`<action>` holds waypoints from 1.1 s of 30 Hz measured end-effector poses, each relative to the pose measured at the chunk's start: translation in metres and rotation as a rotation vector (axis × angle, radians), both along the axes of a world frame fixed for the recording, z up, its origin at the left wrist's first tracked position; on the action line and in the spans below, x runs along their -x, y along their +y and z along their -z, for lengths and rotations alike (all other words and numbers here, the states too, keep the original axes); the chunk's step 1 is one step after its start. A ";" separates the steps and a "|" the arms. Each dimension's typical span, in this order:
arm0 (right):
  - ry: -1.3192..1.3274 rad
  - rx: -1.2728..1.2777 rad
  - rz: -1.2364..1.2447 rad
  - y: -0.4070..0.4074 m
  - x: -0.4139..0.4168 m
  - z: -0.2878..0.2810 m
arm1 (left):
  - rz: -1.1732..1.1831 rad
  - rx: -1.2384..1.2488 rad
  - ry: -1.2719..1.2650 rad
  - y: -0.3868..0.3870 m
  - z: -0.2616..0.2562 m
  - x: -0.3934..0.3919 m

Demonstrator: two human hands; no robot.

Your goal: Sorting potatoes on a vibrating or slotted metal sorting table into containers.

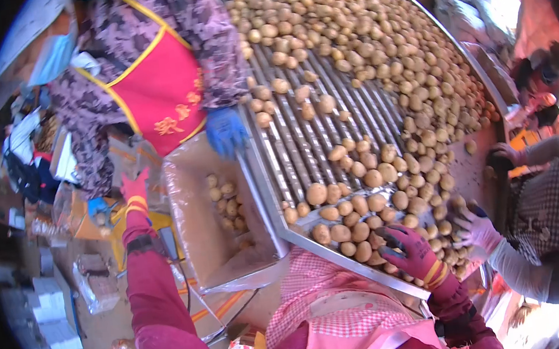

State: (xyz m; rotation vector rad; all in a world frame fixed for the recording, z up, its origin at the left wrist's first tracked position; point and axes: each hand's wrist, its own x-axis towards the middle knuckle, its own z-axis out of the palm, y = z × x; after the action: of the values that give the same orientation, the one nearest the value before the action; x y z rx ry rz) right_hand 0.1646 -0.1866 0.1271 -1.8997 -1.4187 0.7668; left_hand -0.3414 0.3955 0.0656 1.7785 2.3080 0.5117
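Observation:
My right hand [413, 255], in a magenta glove with dark fingertips, is among the potatoes at the near edge of the metal roller sorting table [306, 141]. Its fingers and thumb close on a potato [377, 239], which they partly cover. Far out to the left reaches my left hand [134, 185] in a pink glove, with fingers apart and no object visible in it. Just beyond it is a co-worker's blue-gloved hand [99, 208]. Between my arms stands a plastic-lined cardboard box [211, 253] with several potatoes [228, 200] in the bottom.
A co-worker in a red apron [169, 94] stands across the box, a blue glove [226, 131] on the table rim. At right, another person's white-gloved hand [474, 230] touches potatoes. A large potato heap [344, 14] covers the far rollers. White stacks [51, 316] lie on the floor left.

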 end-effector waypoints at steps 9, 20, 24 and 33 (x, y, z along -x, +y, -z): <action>0.092 0.387 -0.010 -0.111 0.005 0.042 | 1.369 0.007 0.269 -0.312 0.036 -0.305; -0.362 -0.231 0.066 -0.046 0.043 0.116 | 1.910 0.423 -0.345 -0.399 0.004 -0.481; -0.467 0.033 0.085 -0.043 -0.010 0.097 | 1.588 0.034 -0.120 -0.356 0.000 -0.447; -0.369 0.035 0.612 -0.173 0.055 0.100 | 1.387 0.302 0.153 -0.419 0.068 -0.333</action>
State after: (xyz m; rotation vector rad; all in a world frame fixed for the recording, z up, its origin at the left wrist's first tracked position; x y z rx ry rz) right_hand 0.1098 -0.3595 0.0267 -2.4076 -0.9185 0.1510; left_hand -0.0086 -0.0238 -0.0022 2.6347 0.6589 -0.2159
